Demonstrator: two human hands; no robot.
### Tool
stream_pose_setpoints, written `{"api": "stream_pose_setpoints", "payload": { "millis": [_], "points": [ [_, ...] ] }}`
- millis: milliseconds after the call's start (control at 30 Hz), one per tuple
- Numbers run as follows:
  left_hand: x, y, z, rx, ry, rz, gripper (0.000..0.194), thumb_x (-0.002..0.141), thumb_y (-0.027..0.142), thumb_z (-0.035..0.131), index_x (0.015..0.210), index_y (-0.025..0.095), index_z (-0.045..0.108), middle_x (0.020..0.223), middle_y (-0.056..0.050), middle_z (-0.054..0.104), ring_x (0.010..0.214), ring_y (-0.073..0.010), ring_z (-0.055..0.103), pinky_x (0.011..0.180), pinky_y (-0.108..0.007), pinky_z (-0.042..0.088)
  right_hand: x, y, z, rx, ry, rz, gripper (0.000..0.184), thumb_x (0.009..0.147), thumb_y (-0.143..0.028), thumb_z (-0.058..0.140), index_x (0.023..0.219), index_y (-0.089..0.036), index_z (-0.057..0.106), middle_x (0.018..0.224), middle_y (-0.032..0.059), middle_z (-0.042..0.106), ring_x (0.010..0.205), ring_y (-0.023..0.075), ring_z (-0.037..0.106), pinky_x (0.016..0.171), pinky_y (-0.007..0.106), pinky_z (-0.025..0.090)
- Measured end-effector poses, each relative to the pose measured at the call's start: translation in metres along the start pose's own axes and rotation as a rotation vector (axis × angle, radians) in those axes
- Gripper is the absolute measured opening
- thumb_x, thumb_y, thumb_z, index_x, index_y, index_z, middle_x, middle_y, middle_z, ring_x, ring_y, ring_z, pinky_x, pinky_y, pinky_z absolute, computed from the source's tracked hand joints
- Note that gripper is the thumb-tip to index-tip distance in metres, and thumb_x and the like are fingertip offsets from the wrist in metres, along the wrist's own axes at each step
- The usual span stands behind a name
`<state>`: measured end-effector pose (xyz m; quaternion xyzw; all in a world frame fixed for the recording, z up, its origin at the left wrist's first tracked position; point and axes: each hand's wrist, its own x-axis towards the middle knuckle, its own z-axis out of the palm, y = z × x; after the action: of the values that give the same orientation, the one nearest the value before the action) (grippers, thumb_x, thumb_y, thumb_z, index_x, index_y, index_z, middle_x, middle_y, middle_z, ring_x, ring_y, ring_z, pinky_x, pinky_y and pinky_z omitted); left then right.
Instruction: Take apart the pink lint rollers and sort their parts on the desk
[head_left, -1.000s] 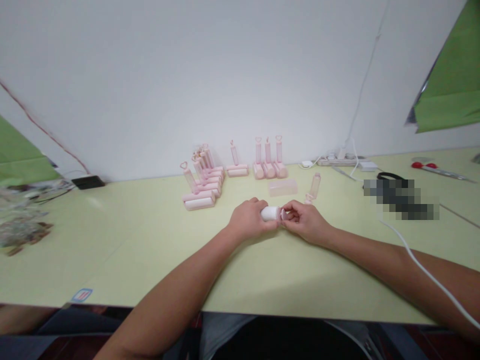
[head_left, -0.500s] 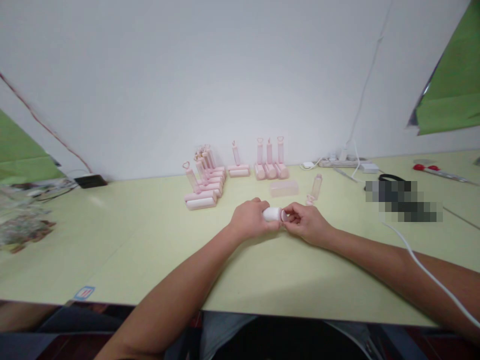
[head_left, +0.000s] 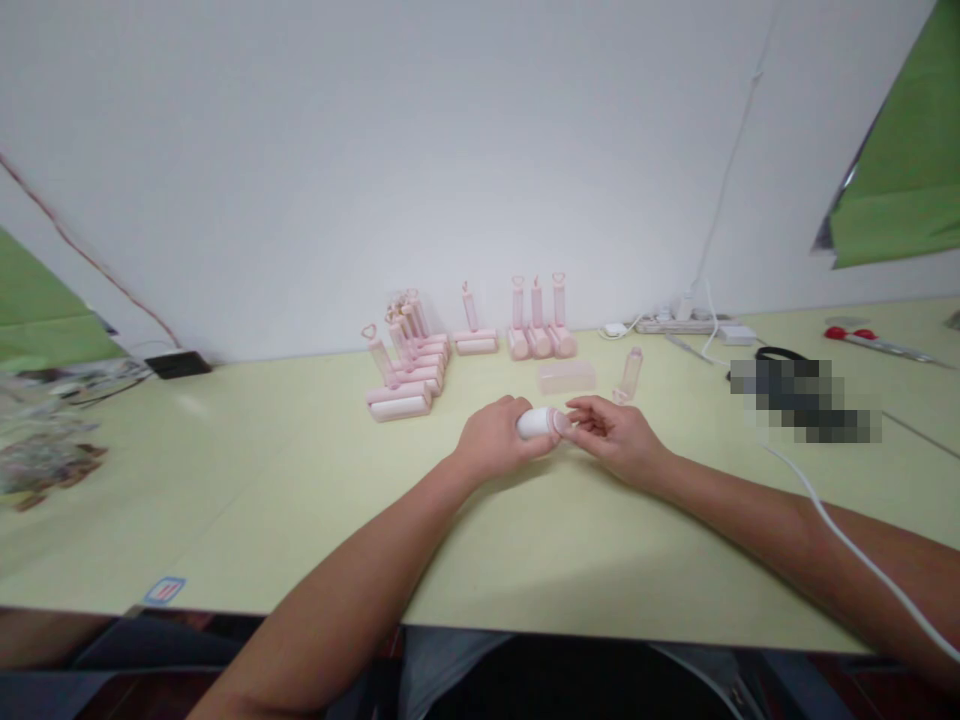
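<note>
My left hand point(head_left: 495, 438) is wrapped round a white lint roller roll point(head_left: 533, 423), which lies sideways with its pink end cap point(head_left: 559, 422) facing right. At that cap, my right hand point(head_left: 615, 436) has its thumb close to or touching the end, while its other fingers are apart and hold nothing that I can see. Just behind the hands lies a translucent pink roller cover point(head_left: 566, 377). A pink handle point(head_left: 631, 374) rests on the table to the right of the cover.
Several pink lint rollers point(head_left: 400, 400) stand in a row at the back left, with another three point(head_left: 537, 340) near the wall. A power strip point(head_left: 676, 325), red-handled scissors point(head_left: 847, 334) and a blurred dark object point(head_left: 806, 395) are on the right. A white cable point(head_left: 832, 513) crosses my right forearm.
The pink cap now sits against the roll's end, where a gap showed earlier. My right fingers have loosened and spread from it; my left hand keeps its grip.
</note>
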<state>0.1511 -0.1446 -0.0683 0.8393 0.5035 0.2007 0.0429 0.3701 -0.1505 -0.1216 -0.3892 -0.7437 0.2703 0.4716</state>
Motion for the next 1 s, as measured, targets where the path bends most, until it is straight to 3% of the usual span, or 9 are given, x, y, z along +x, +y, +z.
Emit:
{"api": "stream_pose_setpoints", "payload": {
  "millis": [133, 200, 300, 433, 600, 867, 1000],
  "points": [
    [0.006, -0.012, 0.005, -0.360, 0.039, -0.149, 0.061, 0.083, 0.072, 0.042, 0.081, 0.015, 0.064, 0.073, -0.003, 0.063, 0.067, -0.0167, 0.055, 0.058, -0.025, 0.036, 0.010, 0.010, -0.025, -0.191, 0.302, -0.054, 0.029, 0.089, -0.042, 0.056, 0.109, -0.022, 0.061, 0.100, 0.0082, 0.068, 0.086, 0.0216, 0.064, 0.078, 0.036, 0.052],
    [0.009, -0.018, 0.009, -0.611, 0.018, -0.252, 0.066, 0.084, 0.074, 0.036, 0.080, 0.014, 0.063, 0.071, -0.004, 0.064, 0.063, -0.0159, 0.055, 0.054, -0.025, 0.035, 0.018, 0.021, -0.042, -0.325, 0.451, -0.075, 0.029, 0.089, -0.041, 0.055, 0.109, -0.022, 0.063, 0.110, 0.0110, 0.063, 0.097, 0.0243, 0.061, 0.080, 0.037, 0.051],
    [0.012, -0.022, 0.013, -0.894, -0.052, -0.376, 0.067, 0.082, 0.075, 0.038, 0.087, 0.013, 0.064, 0.073, -0.006, 0.066, 0.056, -0.0153, 0.056, 0.047, -0.024, 0.034, 0.029, 0.047, -0.063, -0.496, 0.548, -0.055, 0.031, 0.088, -0.039, 0.055, 0.110, -0.021, 0.065, 0.127, 0.0142, 0.054, 0.120, 0.0294, 0.051, 0.095, 0.043, 0.045],
    [0.011, -0.020, 0.015, -1.047, -0.122, -0.417, 0.062, 0.078, 0.073, 0.049, 0.089, 0.013, 0.063, 0.068, -0.004, 0.063, 0.048, -0.0117, 0.052, 0.041, -0.022, 0.032, 0.037, 0.078, -0.073, -0.661, 0.424, 0.036, 0.040, 0.086, -0.040, 0.055, 0.118, -0.019, 0.065, 0.133, 0.0162, 0.053, 0.129, 0.0326, 0.044, 0.107, 0.050, 0.032],
    [0.009, -0.016, 0.014, -1.060, -0.169, -0.337, 0.054, 0.074, 0.066, 0.061, 0.096, 0.016, 0.059, 0.067, 0.001, 0.058, 0.046, -0.0095, 0.049, 0.038, -0.020, 0.033, 0.037, 0.090, -0.071, -0.710, 0.270, 0.036, 0.048, 0.088, -0.038, 0.051, 0.130, -0.015, 0.058, 0.133, 0.0159, 0.058, 0.125, 0.0301, 0.051, 0.107, 0.046, 0.035],
    [0.008, -0.018, 0.019, -1.020, -0.185, -0.303, 0.050, 0.078, 0.063, 0.060, 0.096, 0.016, 0.055, 0.069, 0.000, 0.057, 0.045, -0.0097, 0.049, 0.035, -0.019, 0.035, 0.040, 0.103, -0.071, -0.772, 0.209, 0.084, 0.047, 0.094, -0.040, 0.042, 0.128, -0.013, 0.060, 0.128, 0.0166, 0.061, 0.122, 0.0298, 0.052, 0.105, 0.046, 0.037],
    [0.008, -0.021, 0.021, -0.977, -0.186, -0.316, 0.053, 0.077, 0.065, 0.060, 0.097, 0.017, 0.056, 0.068, 0.000, 0.057, 0.046, -0.0100, 0.050, 0.036, -0.019, 0.036, 0.040, 0.108, -0.082, -0.849, 0.305, 0.258, 0.056, 0.093, -0.053, 0.040, 0.129, -0.014, 0.058, 0.134, 0.0217, 0.053, 0.124, 0.0383, 0.046, 0.101, 0.059, 0.034]
  ]
}}
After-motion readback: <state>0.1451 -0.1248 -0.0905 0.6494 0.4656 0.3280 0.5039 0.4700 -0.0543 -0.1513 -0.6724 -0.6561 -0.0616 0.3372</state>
